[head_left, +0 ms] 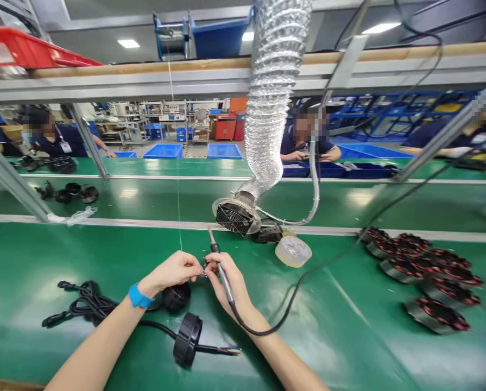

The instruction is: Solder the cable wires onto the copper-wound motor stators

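Observation:
My right hand [233,285] is closed round a soldering iron [223,278], its tip pointing up and away from me. The thumb and forefinger of that hand meet my left hand [176,270] at small coloured wire ends [203,273], partly hidden by the fingers. My left hand is pinched shut on these wires. Below it sits a round black part [176,297]. Nearer to me, a black threaded ring cap [188,340] lies on a black cable [216,349] with stripped, coloured wire ends. Coiled black cables [90,304] lie left of my left forearm.
A fume extractor hose [269,98] hangs down to a fan head [234,216] beyond my hands. A clear round container [294,251] stands beside it. Several motor stators [436,315] lie right. The iron's cord [295,293] crosses my right wrist. People work across the green bench [328,347].

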`<state>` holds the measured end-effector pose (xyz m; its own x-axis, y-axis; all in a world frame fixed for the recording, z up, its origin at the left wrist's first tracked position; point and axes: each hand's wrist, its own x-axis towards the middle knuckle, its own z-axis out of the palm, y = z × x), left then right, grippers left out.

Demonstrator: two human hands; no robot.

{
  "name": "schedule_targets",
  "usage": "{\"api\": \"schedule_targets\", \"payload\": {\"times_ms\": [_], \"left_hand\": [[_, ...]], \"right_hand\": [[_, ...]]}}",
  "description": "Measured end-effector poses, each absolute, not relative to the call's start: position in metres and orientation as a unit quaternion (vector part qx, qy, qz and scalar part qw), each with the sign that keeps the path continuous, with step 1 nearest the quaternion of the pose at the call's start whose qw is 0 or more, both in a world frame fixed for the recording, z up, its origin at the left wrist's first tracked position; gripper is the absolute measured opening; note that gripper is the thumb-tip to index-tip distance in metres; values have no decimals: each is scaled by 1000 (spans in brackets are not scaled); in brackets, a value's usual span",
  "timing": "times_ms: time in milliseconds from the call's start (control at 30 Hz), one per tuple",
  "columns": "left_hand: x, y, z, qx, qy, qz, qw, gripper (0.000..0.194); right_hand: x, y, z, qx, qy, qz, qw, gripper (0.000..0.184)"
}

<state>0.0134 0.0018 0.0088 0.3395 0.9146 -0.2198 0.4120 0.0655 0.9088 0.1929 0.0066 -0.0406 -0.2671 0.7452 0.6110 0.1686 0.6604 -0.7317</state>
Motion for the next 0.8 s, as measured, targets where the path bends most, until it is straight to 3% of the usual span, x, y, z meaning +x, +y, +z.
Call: {"api": "schedule_targets", "payload": {"times_ms": [233, 533, 800], "left_hand": [[16, 16, 3, 655, 541, 299, 435, 18], [7, 47, 0, 670, 561, 291, 390, 30], [3, 56, -11, 686, 554, 275, 384, 30]], "right_hand": [[195, 13, -42, -316, -727, 264, 549, 26], [213, 26, -39, -391, -616, 370, 576, 38], [212, 25, -44, -402, -623, 362, 566, 35]]}}
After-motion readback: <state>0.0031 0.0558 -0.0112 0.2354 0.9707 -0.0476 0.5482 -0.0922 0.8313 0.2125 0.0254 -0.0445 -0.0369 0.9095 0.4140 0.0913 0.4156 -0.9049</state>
